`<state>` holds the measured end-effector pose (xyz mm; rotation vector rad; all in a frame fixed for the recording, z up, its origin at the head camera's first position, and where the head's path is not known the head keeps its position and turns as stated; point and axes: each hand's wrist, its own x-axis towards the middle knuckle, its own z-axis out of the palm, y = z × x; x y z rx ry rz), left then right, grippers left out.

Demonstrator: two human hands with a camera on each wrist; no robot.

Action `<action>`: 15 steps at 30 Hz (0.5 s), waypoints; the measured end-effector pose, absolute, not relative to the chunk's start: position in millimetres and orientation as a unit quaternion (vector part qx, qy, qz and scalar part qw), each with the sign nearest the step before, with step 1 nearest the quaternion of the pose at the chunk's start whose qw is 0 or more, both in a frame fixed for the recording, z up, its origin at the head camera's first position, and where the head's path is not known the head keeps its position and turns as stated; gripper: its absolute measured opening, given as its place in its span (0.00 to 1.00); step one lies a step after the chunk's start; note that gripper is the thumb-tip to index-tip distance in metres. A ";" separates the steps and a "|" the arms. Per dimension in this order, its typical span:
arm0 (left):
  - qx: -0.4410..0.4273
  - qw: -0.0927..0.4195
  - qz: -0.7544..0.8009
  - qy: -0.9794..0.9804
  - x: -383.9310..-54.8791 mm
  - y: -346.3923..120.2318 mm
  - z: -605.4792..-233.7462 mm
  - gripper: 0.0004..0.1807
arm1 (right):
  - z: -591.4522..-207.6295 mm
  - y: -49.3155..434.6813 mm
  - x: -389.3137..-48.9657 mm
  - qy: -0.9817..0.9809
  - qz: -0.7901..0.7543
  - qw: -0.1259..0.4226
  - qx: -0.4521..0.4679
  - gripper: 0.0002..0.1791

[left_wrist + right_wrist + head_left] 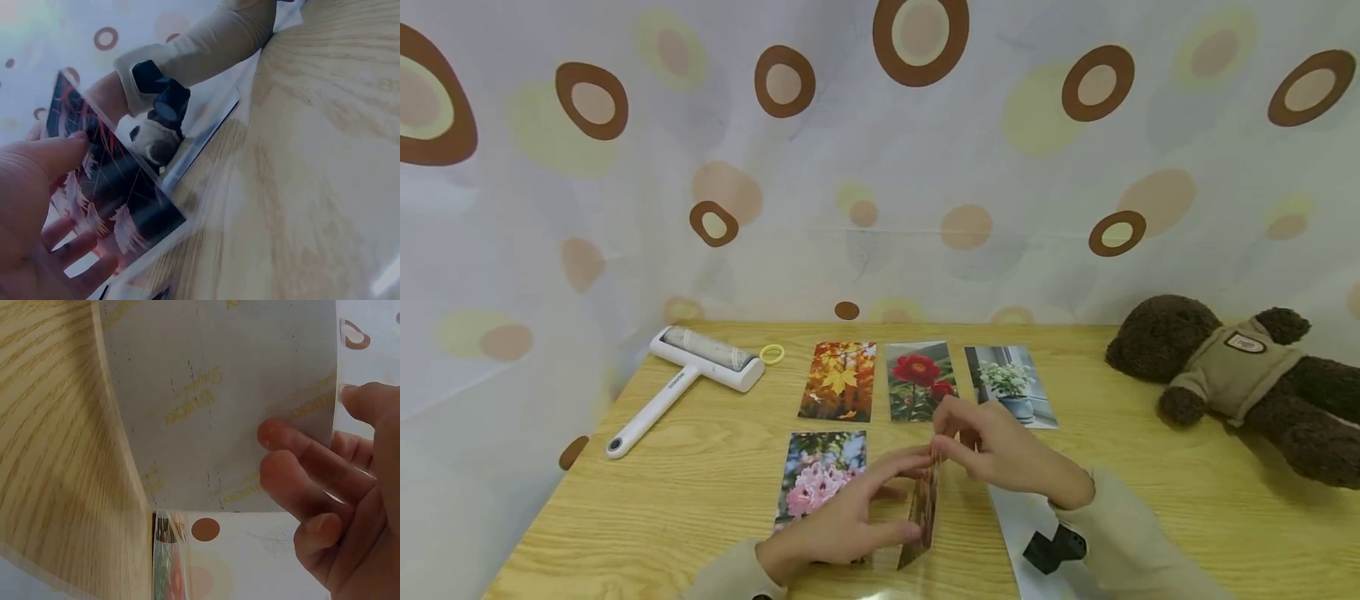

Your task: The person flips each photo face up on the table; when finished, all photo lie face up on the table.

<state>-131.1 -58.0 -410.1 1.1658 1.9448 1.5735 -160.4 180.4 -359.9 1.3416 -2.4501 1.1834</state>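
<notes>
Both hands hold one photo print [927, 508] on edge above the wooden table, seen nearly side-on in the head view. Its picture side, dark with red streaks and pale feathery shapes, shows in the left wrist view. The back [212, 406] is white with yellow lettering. My left hand [850, 512] grips it, the thumb [59, 156] on the picture side. My right hand [1000, 446] pinches its upper edge, with fingertips against the back. Left of it lies a pink-flower photo [816, 487], partly covered by my left hand.
Behind lie an autumn-leaf photo [837, 379], a red-flower photo [917, 371] and a potted-plant photo [1011, 383]. A white lint roller [658, 408] and yellow ring [772, 354] lie left, a brown teddy bear [1232, 371] right. A white sheet [1011, 529] lies beneath my right forearm.
</notes>
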 end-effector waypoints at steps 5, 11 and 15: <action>0.421 0.124 0.468 0.767 -136.0 -60.5 -413.9 0.33 | -360.4 185.9 -162.6 -0.806 0.369 0.011 0.462 0.08; 0.437 0.070 0.323 0.836 -136.3 -64.5 -411.8 0.33 | -363.2 194.5 -168.0 -0.808 0.338 -0.042 0.480 0.09; 0.451 0.076 0.274 0.846 -139.6 -68.2 -412.9 0.32 | -362.2 199.3 -168.1 -0.832 0.303 -0.084 0.457 0.12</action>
